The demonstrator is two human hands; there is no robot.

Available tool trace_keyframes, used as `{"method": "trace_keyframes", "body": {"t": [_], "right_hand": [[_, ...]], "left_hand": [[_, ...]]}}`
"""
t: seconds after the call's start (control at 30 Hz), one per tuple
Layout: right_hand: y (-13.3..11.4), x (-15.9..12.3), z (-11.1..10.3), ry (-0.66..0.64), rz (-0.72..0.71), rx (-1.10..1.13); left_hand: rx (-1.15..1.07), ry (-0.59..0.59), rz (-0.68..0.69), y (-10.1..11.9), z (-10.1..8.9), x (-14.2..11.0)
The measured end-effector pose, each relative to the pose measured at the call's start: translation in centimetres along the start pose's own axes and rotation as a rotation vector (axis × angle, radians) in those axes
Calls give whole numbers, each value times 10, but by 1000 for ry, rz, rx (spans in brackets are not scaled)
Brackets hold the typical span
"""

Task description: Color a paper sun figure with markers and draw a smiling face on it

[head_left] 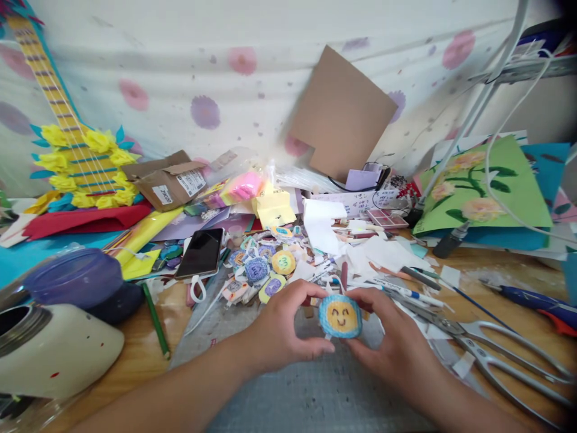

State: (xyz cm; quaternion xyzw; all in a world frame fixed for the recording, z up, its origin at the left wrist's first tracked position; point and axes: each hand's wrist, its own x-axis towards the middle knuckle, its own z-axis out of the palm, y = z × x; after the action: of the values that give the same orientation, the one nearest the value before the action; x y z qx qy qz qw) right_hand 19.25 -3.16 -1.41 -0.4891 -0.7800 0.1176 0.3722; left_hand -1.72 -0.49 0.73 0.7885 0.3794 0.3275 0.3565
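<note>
Both my hands hold a small round paper craft piece [340,317] with a yellow smiling face and a blue rim, just above a grey cutting mat [311,391]. My left hand [282,328] pinches its left edge with thumb and fingers curled. My right hand [392,343] grips its right edge the same way. Just beyond my hands lies a heap of similar round paper pieces [265,267] in blue, purple and yellow among white paper scraps.
Large metal scissors [500,349] lie to the right, a blue glue gun [541,300] beyond them. A black phone [201,252], a green pencil [156,325], a white jar [54,349] and a purple lid [76,279] lie left. A paper guitar [76,156], cardboard box [169,180] and flower picture [482,186] stand behind.
</note>
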Motion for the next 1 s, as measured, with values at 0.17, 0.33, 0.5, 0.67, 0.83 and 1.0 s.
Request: {"method": "trace_keyframes", "body": {"t": [0.17,0.33,0.5,0.67,0.83,1.0], "right_hand": [[1,-1,0,-4,43,40],[-1,1,-1,15,64,38],[-1,3,-1,27,75,22],[-1,3,-4,13,69,-6],[4,-1,-4,18,15,-51],[9,-4,1,21,-7,-112]], "left_hand": [[-188,-56,-61,-3,3,0],[-294,-34,-72,-8,8,1],[-422,-3,-91,-11,10,3],[-580,43,-172,-10,8,5],[-710,72,-257,-7,8,6],[-747,34,-341,-8,9,7]]}}
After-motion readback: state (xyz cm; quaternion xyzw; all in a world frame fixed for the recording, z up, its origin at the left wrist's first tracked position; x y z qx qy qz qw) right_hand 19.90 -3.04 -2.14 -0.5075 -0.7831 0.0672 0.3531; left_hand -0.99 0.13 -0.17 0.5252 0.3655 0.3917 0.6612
